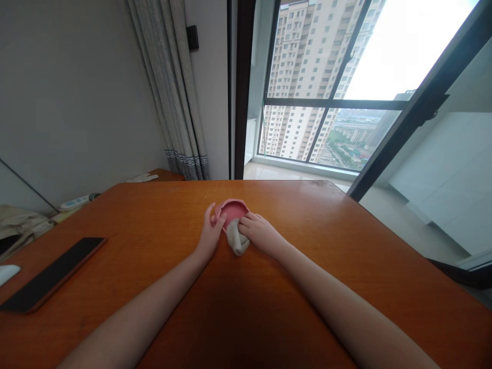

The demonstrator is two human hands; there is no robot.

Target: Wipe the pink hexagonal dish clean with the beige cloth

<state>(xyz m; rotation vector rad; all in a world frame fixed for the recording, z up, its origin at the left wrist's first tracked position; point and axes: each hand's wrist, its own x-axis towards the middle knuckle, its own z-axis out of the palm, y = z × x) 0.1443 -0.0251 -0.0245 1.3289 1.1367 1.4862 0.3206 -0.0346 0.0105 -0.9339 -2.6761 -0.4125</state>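
A small pink bowl is tilted toward me over the middle of the wooden table. My left hand grips its left rim, thumb on the inner side and fingers behind. In my right hand is a crumpled greyish-white cloth, pinched at the bowl's right side. Part of the cloth lies against the inside of the bowl and the rest hangs below the rim. The cloth and fingers hide the bowl's lower right part.
A long black pad lies on the table at the left, beside a white object cut off by the frame. A power strip and bunched fabric are past the left edge. Beyond the far edge are a curtain and a window.
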